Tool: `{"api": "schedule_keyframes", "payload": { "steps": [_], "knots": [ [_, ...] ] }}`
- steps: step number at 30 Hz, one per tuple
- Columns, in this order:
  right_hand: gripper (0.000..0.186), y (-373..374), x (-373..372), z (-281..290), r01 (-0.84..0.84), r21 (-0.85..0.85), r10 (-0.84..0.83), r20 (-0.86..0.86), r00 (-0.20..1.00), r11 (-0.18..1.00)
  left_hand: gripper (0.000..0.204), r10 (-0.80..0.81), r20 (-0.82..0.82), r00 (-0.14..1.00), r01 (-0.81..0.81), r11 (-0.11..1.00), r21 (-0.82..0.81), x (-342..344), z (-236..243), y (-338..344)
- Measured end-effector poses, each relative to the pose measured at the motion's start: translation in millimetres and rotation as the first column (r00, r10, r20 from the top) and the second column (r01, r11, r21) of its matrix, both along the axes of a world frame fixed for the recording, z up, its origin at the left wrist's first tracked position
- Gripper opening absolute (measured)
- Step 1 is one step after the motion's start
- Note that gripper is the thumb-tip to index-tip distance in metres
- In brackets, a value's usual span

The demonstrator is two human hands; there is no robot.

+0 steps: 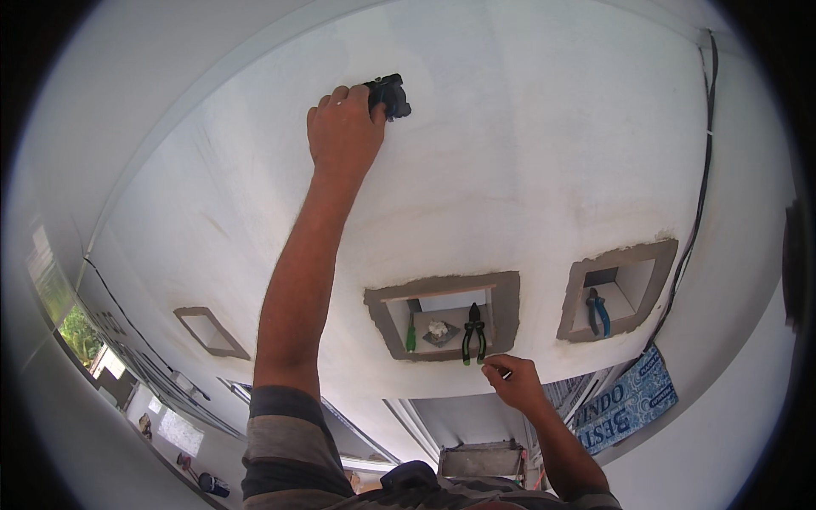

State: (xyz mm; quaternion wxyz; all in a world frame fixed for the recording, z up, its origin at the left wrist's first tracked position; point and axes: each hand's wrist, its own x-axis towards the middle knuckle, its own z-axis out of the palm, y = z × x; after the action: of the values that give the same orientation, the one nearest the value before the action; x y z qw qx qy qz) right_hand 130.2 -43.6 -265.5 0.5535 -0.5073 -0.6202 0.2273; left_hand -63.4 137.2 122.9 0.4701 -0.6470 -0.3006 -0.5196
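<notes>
Fitting, black, in left hand at white wall

Fitting (393, 96): compact, dark, irregular in outline, with stubby projections along its exposed edge. Located before the white wall (527, 153), well above the cement-rimmed central niche (510, 306); contact with the wall cannot be told. Left hand (344, 132): grip closed about the fitting's left side, thumb beneath.

Concealed: the fitting's left portion, behind the fingers; its exact kind is hard to make out. Right hand (516, 384): fingers curled, thumb beside forefinger, just below the central niche; a dark spot there is too small to identify, so whether this grip has hold of anything cannot be told.

Orientation: the fitting's exposed end faces right, away from the palm; its full long axis is uncertain. Combination pliers (473, 322), green-handled, in the central niche: jaws away from the person, handles toward the right hand, long axis nearly vertical in view.
</notes>
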Motion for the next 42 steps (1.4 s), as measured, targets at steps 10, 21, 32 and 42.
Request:
{"api": "schedule_keyframes", "payload": {
  "steps": [10, 21, 32, 42],
  "knots": [
    [0.019, 0.8, 3.9, -1.1, -0.024, -0.036, 0.022, -0.043, 0.999, 0.999, 0.013, 0.160, 0.008, 0.987, -0.151, 0.945, -0.289, 14.8, 14.5, -6.1],
    [0.020, 0.6, 5.0, -5.7, -0.026, -0.072, 0.024, -0.039, 0.999, 0.997, 0.015, 0.014, 0.214, 0.977, 0.056, 0.946, -0.320, 23.6, 6.7, -5.4],
    [0.020, 3.4, 11.5, -16.3, -0.025, -0.027, 0.024, -0.035, 0.999, 0.999, 0.012, -0.045, 0.230, 0.972, 0.110, 0.954, -0.279, 23.9, 6.1, -0.6],
    [0.018, 5.3, 9.3, -23.1, -0.032, -0.037, 0.030, -0.048, 0.998, 0.999, 0.015, -0.109, 0.217, 0.970, 0.177, 0.928, -0.328, 19.9, 7.3, -1.9]
  ]
}}
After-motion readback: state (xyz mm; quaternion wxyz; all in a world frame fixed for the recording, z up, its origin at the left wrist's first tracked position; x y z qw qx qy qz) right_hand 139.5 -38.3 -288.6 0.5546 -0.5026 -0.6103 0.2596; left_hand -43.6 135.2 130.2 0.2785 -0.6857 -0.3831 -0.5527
